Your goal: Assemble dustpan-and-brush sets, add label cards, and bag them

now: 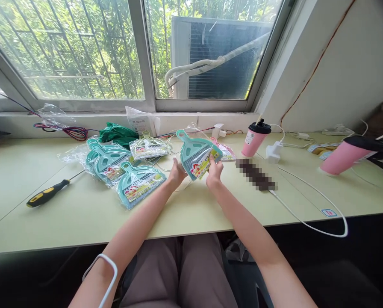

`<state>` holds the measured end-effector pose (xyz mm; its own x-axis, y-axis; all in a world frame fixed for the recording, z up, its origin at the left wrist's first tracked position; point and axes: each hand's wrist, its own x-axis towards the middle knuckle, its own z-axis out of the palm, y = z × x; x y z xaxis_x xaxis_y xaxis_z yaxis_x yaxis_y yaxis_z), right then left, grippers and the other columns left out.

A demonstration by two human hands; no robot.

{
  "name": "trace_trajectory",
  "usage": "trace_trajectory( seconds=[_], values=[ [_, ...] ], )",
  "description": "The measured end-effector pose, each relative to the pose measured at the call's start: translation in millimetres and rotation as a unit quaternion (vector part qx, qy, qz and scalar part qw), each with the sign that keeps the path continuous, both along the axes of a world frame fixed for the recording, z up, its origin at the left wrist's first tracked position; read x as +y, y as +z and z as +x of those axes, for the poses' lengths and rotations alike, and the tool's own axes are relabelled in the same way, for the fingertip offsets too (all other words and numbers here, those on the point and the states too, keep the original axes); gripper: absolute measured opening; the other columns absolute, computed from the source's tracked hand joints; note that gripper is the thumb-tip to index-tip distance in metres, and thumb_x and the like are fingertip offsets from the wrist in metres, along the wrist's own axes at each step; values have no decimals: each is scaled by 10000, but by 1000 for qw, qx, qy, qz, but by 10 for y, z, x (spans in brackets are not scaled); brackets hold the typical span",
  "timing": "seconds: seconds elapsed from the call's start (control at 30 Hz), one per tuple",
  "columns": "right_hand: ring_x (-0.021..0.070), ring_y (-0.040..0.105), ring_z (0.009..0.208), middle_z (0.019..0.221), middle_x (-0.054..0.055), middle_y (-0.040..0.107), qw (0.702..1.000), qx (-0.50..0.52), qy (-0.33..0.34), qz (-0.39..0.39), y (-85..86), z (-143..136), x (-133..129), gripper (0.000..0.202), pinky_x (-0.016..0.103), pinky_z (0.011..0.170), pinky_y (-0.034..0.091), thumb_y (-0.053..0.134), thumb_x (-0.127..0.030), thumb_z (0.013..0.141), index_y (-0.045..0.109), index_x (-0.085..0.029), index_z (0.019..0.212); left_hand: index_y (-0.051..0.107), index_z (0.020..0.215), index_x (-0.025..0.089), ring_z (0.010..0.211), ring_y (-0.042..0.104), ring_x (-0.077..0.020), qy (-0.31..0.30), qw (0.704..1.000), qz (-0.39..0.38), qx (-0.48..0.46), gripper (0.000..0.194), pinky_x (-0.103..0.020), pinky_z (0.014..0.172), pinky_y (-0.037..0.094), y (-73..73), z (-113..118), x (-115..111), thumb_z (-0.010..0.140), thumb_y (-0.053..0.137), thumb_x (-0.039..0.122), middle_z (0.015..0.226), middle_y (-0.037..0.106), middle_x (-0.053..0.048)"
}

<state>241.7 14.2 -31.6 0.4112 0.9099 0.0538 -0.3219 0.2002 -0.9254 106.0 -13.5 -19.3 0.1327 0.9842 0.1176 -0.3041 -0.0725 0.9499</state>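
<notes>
A teal mini dustpan and brush set (196,155) in clear wrapping is held up a little above the table, tilted, with its handle to the upper left. My left hand (177,174) grips its lower left edge, and my right hand (214,172) has its thumb over the printed label on the right. Left of my hands lie several more wrapped teal dustpan sets (140,185), partly overlapping. Behind them is a pale green dustpan set (149,146). A pink dustpan set (225,152) shows partly behind the one in my hands.
A screwdriver (48,193) lies at the left. Green plastic (117,133) and coiled cables (78,132) are by the window. Pink cups (256,137) stand at the right, near a white charger (274,152); its cable loops over the table's front edge. A blurred-out item (255,174) lies on the right.
</notes>
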Motion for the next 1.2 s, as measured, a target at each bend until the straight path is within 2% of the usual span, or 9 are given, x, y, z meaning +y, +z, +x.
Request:
trace_trajectory(
  seconds=[0.07, 0.23, 0.37, 0.47, 0.63, 0.9, 0.97, 1.13, 1.2],
  values=[
    [251, 666, 1014, 1082, 94, 697, 999, 14, -22, -26, -38, 75, 82, 433, 365, 730, 576, 589, -602, 722, 568, -246, 967, 631, 1140, 225, 1038, 658, -302, -25, 1000, -10, -3, 879, -455, 873, 526, -18, 23, -30, 739, 233, 898, 1113, 703, -119],
    [241, 685, 964, 1083, 100, 694, 993, 55, -77, -72, -103, 102, 161, 445, 358, 707, 584, 550, -617, 759, 568, -244, 1002, 593, 1092, 174, 810, 681, -211, -10, 988, 50, 147, 704, -374, 807, 532, -13, 89, -204, 732, 540, 777, 1019, 712, -102],
    [257, 665, 1026, 1147, 125, 664, 998, 4, -60, -30, -173, 125, 211, 517, 372, 707, 576, 460, -685, 797, 552, -253, 1064, 618, 842, 138, 592, 644, -177, -6, 959, 75, 272, 605, -326, 660, 520, -3, 108, -276, 837, 429, 713, 770, 710, -98],
    [260, 642, 1091, 1231, 139, 622, 996, 5, -83, -43, -162, 134, 200, 514, 390, 759, 570, 430, -641, 844, 507, -257, 1177, 633, 764, 141, 498, 599, -155, 9, 930, 110, 352, 554, -299, 609, 480, -7, 102, -283, 891, 404, 628, 703, 711, -87],
    [238, 645, 1104, 1303, 141, 588, 986, 82, -123, -75, 2, 114, 87, 485, 393, 829, 569, 466, -531, 885, 452, -255, 1283, 701, 767, 157, 467, 545, -132, 13, 890, 154, 430, 524, -270, 616, 454, -29, 104, -279, 936, 378, 534, 643, 703, -45],
    [178, 653, 1077, 1328, 124, 589, 978, 119, -169, 22, 206, 127, -3, 491, 334, 901, 534, 496, -509, 880, 506, -207, 1267, 736, 804, 186, 629, 640, -140, -24, 822, 225, 523, 486, -255, 753, 452, -44, 173, -348, 992, 347, 409, 680, 728, -8],
    [176, 669, 1031, 1285, 119, 618, 977, 136, -163, 26, 246, 133, -22, 511, 337, 874, 542, 500, -523, 873, 503, -208, 1275, 733, 814, 190, 714, 672, -159, -29, 797, 244, 551, 484, -264, 773, 446, -45, 208, -363, 1002, 338, 397, 709, 735, -18],
    [190, 688, 923, 1175, 103, 678, 972, 204, -117, 15, 351, 124, -117, 488, 347, 796, 568, 596, -528, 822, 574, -196, 1180, 701, 774, 136, 704, 667, -224, -16, 674, 311, 669, 524, -299, 650, 417, -20, 231, -406, 1005, 320, 411, 753, 710, -122],
    [198, 689, 900, 1133, 98, 694, 969, 229, -91, -6, 383, 127, -148, 475, 360, 773, 577, 640, -526, 797, 600, -186, 1126, 703, 793, 140, 702, 660, -219, -29, 666, 339, 664, 527, -298, 642, 412, -13, 195, -409, 1004, 313, 423, 769, 702, -121]
  ],
)
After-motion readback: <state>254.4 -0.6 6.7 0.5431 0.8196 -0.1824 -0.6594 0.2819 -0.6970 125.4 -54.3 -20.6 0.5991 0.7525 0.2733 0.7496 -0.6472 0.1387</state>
